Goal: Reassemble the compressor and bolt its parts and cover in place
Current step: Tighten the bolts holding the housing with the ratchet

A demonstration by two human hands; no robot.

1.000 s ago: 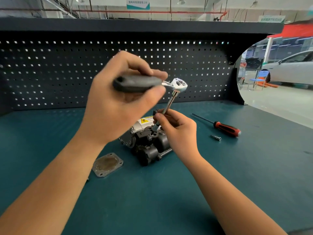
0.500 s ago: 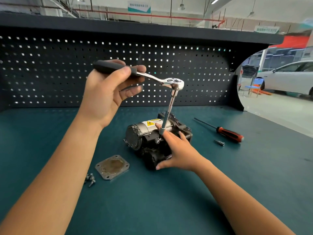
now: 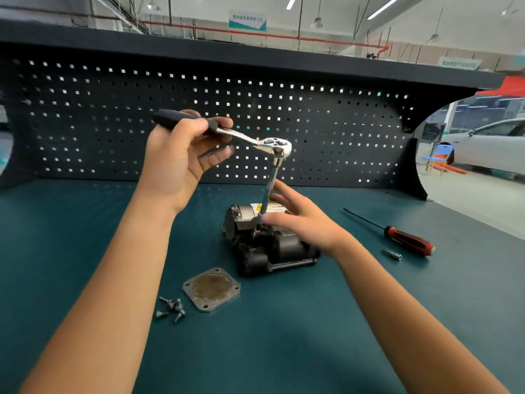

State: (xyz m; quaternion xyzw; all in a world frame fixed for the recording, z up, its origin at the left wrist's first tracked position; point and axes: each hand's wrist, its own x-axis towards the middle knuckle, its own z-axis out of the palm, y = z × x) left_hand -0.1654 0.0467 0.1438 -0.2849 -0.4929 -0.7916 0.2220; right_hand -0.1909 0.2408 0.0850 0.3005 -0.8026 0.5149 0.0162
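Compressor (image 3: pixel 284 247) — likely heavy, rigid, best steadied at its body; ratchet (image 3: pixel 255 140) gripped in left hand (image 3: pixel 176 166), right hand (image 3: pixel 304 223) spread open.

One cam only, worn on the head, wide-angle, looking forward and down across the bench (image 3: pixel 85 237). It faces the pegboard (image 3: pixel 341 123) pretty much square on, with the ceiling (image 3: pixel 341 24) showing over the top and a car (image 3: pixel 488 149) off to the right. It's close in: both arms (image 3: pixel 113 280) enter from the bottom corners and the compressor (image 3: pixel 279 245) sits just about mid-frame.
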